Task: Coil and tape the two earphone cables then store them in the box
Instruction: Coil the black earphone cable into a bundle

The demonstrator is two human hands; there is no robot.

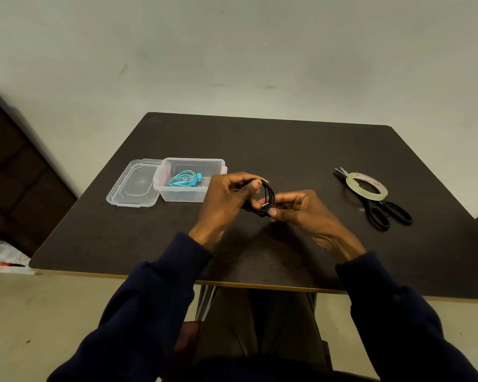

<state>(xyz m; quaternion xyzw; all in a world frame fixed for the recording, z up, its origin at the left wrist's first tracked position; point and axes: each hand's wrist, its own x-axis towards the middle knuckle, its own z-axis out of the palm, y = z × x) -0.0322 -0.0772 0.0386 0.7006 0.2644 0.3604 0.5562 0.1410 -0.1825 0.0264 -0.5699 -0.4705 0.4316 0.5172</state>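
Gripping the coiled black earphone cable point(269, 197) in the left hand point(226, 199), thumb over the loops. Pinching its plug end against the coil with the right hand point(298, 208), both raised over the tabletop point(287, 150). Coiling near done, seemingly; no tape on it yet. To the left, already lying coiled in the open box point(182, 194): teal earphones point(184, 180), taped or not impossible to tell. Beside the box, its lid point(134, 186). Well to the right, untouched: tape roll point(370, 194) resting on scissors point(381, 213). Left to do: taping the black coil, boxing it.
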